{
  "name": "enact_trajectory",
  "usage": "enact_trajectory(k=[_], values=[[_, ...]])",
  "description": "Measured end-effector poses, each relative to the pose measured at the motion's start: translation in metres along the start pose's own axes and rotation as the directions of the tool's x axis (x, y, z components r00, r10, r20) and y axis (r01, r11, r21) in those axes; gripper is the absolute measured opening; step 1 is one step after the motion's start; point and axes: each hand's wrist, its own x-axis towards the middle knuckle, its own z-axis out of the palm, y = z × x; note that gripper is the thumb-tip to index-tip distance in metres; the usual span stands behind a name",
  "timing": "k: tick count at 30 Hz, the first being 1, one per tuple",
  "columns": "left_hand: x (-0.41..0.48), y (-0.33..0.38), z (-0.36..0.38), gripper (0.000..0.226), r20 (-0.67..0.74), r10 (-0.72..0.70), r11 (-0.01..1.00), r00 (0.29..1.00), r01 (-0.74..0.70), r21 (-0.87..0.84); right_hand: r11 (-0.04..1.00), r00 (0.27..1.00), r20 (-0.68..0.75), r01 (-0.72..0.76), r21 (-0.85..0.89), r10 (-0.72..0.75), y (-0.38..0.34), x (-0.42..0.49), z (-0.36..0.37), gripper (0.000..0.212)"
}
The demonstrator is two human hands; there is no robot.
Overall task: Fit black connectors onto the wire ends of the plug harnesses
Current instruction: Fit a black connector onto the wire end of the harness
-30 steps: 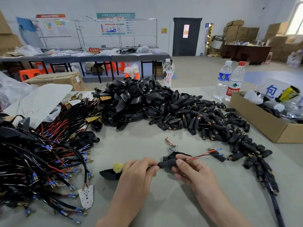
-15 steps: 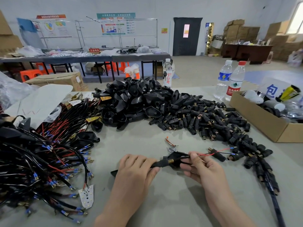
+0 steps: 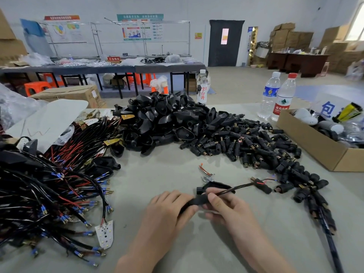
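Note:
My left hand (image 3: 169, 209) grips the black body of a plug harness (image 3: 197, 201) low over the grey table. My right hand (image 3: 226, 207) pinches the same harness just to the right, where its dark cable (image 3: 240, 187) runs up and right. A black connector (image 3: 264, 187) sits on that cable's far end, with red and black wires beside it. A small black housing (image 3: 214, 187) lies just behind my fingers. Loose black connectors (image 3: 246, 146) form a wide pile at centre right. Wired harnesses (image 3: 59, 184) with blue-tipped ends are heaped on the left.
A mound of larger black shells (image 3: 163, 119) sits behind the work spot. An open cardboard box (image 3: 315, 142) stands at the right, two water bottles (image 3: 275, 97) behind it. A white LED board (image 3: 105, 233) lies lower left. Small metal clips (image 3: 205, 172) rest on the table (image 3: 197, 249).
Both hands have drawn the harness closer and lower. The cable now stretches up and right with a black connector on its end, and the yellow-tagged end under my left hand is out of sight.

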Motion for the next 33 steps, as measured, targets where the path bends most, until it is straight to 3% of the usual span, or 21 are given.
enact_trajectory(k=[4,9,14,20,33], values=[[-0.002,-0.007,0.001,0.04,0.003,-0.052,0.994,0.999,0.052,-0.093,0.998,0.999,-0.041,0.034,-0.054,-0.036,-0.003,0.001,0.001,0.012],[-0.001,-0.007,-0.001,0.023,0.014,-0.048,0.993,0.999,0.049,-0.105,0.996,0.994,-0.102,0.041,-0.073,-0.048,-0.006,0.001,-0.001,0.013],[-0.002,-0.007,-0.002,0.023,-0.019,-0.078,0.982,0.997,0.074,-0.171,0.996,0.99,-0.124,0.063,-0.07,-0.071,-0.004,0.001,-0.002,0.015],[-0.002,-0.006,-0.003,0.022,-0.001,-0.085,0.984,0.996,0.084,-0.159,0.99,0.976,-0.173,0.125,-0.068,-0.135,-0.002,0.003,-0.007,0.024],[-0.001,-0.007,-0.003,0.022,-0.006,-0.067,0.985,0.998,0.066,-0.161,0.988,0.955,-0.252,0.144,-0.06,-0.155,-0.007,0.002,-0.01,0.022]])
